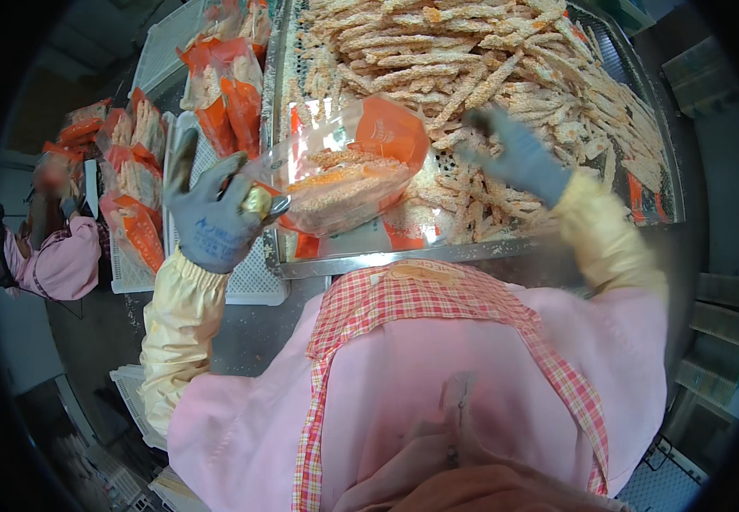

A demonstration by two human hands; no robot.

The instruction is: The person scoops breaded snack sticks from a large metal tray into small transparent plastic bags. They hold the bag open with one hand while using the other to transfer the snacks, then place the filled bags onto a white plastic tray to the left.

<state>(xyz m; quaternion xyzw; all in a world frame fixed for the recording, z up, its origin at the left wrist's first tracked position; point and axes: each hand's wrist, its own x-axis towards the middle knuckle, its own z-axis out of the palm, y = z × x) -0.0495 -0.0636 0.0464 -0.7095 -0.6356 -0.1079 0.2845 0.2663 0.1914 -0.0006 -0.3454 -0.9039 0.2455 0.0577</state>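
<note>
My left hand (219, 208), in a grey work glove, grips the open end of a clear and orange plastic bag (385, 137) between thumb and fingers. Inside the bag lie several crumb-coated food sticks (350, 185). The bag rests over the near left part of a large metal-rimmed tray (369, 259). My right hand (504, 150), gloved too and blurred by motion, is over the heap of coated sticks (433, 57), its fingers apart with nothing seen between them. Whether its fingertips touch the sticks is unclear. Flat orange and clear bags (401, 233) lie partly under the sticks.
Left of the tray, white perforated plastic baskets (257, 281) stand on a dark table, with filled bags (132, 230) in and over them. More filled bags (225, 89) lie at the upper left. A co-worker in pink (65, 262) is at the far left. Shelving stands at the right.
</note>
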